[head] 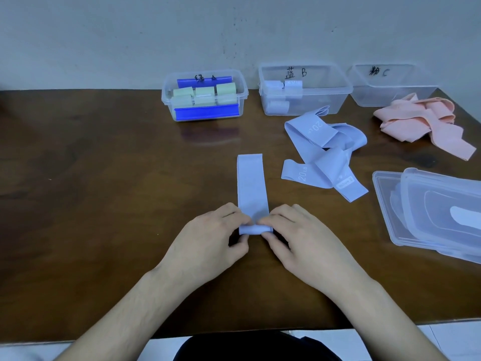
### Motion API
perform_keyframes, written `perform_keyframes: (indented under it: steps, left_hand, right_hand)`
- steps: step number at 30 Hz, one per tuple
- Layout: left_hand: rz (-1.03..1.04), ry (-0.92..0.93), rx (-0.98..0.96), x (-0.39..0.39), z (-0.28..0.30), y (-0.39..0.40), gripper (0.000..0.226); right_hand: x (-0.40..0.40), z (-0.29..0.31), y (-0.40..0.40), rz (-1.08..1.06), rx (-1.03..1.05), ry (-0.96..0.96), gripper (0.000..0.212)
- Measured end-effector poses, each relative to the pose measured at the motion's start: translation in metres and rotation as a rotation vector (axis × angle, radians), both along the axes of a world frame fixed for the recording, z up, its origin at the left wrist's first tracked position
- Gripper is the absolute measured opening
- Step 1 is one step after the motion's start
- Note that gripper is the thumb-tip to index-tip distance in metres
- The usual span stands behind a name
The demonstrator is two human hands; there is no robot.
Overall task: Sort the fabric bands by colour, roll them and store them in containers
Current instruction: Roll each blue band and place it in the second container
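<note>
A pale blue fabric band [252, 186] lies flat on the brown table, running away from me. Its near end is turned into a small roll. My left hand [210, 241] pinches the roll's left end and my right hand [302, 241] pinches its right end. A loose heap of blue bands [325, 155] lies to the right. Pink bands [424, 121] are piled at the far right. At the back stand three clear boxes: one with green rolls [205, 96], a middle one [328, 97] with blue rolls, and a box [374, 95] with nothing inside.
Two stacked clear lids [429, 212] lie at the right, near the table's edge. The green box has blue clip handles. A pale wall rises behind the boxes. The table's left half is bare wood.
</note>
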State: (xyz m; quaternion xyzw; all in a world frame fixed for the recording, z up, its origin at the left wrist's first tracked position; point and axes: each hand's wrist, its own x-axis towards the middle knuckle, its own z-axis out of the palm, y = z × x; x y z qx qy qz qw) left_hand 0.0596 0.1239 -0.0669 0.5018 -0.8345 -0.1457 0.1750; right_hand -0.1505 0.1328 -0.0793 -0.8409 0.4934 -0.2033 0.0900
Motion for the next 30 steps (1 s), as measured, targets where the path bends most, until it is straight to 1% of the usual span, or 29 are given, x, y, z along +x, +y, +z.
perform_keyframes:
  steps: [4,12,15,21,26,30]
  left_hand:
    - [-0.008,0.0,0.036,0.002,0.002,0.016,0.027]
    - [0.017,0.013,0.076,0.0,0.004,0.016,0.03]
    - [0.019,0.031,0.066,0.0,0.004,0.016,0.03]
    - [0.005,0.084,0.008,0.002,0.003,0.019,0.021]
    - [0.006,0.076,-0.012,0.002,-0.001,0.014,0.02]
    - [0.018,0.059,-0.003,0.004,-0.002,0.01,0.023]
  right_hand:
    - [-0.001,0.002,0.013,0.041,0.031,0.026,0.032]
    - [-0.001,0.0,0.019,0.032,-0.01,-0.006,0.029]
    - [-0.001,-0.003,0.017,0.03,-0.028,-0.019,0.025]
    - [-0.001,-0.004,0.013,0.019,-0.002,-0.032,0.022]
    - [0.001,-0.003,0.011,-0.001,-0.007,-0.033,0.026]
    - [0.001,0.001,0.008,-0.07,-0.037,-0.057,0.028]
